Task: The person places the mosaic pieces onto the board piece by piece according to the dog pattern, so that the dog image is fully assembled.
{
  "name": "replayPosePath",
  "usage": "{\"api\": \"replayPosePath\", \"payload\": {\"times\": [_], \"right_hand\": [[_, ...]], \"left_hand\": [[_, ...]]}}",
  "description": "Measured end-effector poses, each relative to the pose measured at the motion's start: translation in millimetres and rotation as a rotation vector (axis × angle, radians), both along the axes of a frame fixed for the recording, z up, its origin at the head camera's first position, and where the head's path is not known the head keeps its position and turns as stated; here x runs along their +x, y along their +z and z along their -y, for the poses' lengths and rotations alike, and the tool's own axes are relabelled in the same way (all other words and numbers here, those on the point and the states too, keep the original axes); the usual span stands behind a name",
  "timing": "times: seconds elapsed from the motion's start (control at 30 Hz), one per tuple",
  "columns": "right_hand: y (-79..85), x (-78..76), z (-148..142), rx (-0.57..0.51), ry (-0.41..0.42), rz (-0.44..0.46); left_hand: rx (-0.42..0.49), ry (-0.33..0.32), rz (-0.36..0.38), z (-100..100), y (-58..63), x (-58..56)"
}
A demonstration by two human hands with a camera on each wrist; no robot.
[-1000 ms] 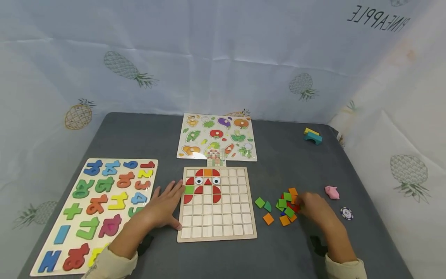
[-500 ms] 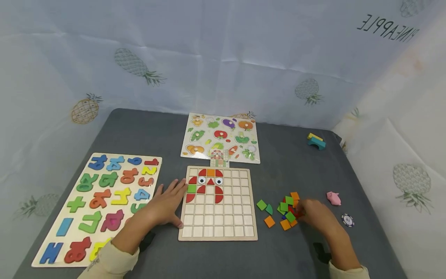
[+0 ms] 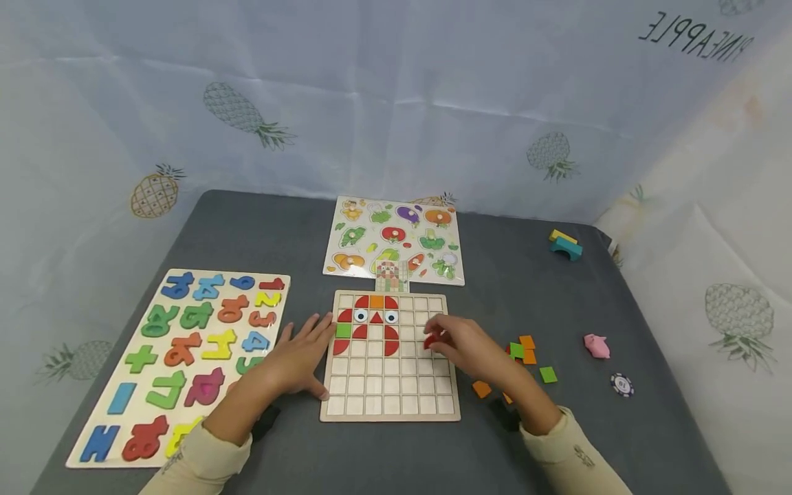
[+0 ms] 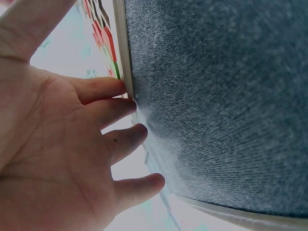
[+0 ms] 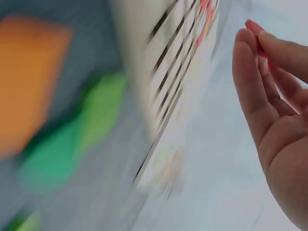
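Note:
A wooden grid board (image 3: 391, 386) lies mid-table, its upper left cells filled with red, orange and green tiles and two eye tiles. My left hand (image 3: 301, 357) rests at the board's left edge, fingers spread; the left wrist view shows its fingertips (image 4: 129, 87) against that edge. Over the right side of the board, my right hand (image 3: 468, 347) pinches a small red tile (image 3: 430, 341) between thumb and fingertips. That red tile (image 5: 255, 33) also shows in the right wrist view; its full outline is covered by the fingers. A small pattern card (image 3: 392, 276) stands behind the board.
Loose tiles, including a green square (image 3: 548, 375) and an orange one (image 3: 481, 389), lie right of the board, partly under my right arm. A number puzzle (image 3: 122, 364) sits left, a vegetable puzzle (image 3: 365, 218) behind. Further right are a pink pig (image 3: 597, 346), a poker chip (image 3: 621, 385) and toy blocks (image 3: 566, 247).
My right hand has left the tile pile and moved left over the board with a red tile. A green square now lies apart, right of the pile. My left hand stays at the board's edge.

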State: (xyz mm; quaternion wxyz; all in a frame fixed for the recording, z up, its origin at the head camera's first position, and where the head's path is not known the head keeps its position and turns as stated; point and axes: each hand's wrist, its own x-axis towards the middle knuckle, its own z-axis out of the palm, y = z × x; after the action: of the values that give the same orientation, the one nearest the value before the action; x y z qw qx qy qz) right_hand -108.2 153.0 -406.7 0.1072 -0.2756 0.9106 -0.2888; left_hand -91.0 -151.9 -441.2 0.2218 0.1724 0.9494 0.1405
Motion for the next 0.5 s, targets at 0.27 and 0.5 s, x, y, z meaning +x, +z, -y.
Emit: {"api": "replayPosePath", "payload": {"times": [0.27, 0.5], "right_hand": [[-9.1, -20.6, 85, 0.046, 0.157, 0.069], [-20.8, -25.1, 116, 0.148, 0.139, 0.029]], "left_hand": [[0.004, -0.004, -0.010, 0, 2.0, 0.6], [-0.006, -0.008, -0.033, -1, 5.4, 1.3]]}}
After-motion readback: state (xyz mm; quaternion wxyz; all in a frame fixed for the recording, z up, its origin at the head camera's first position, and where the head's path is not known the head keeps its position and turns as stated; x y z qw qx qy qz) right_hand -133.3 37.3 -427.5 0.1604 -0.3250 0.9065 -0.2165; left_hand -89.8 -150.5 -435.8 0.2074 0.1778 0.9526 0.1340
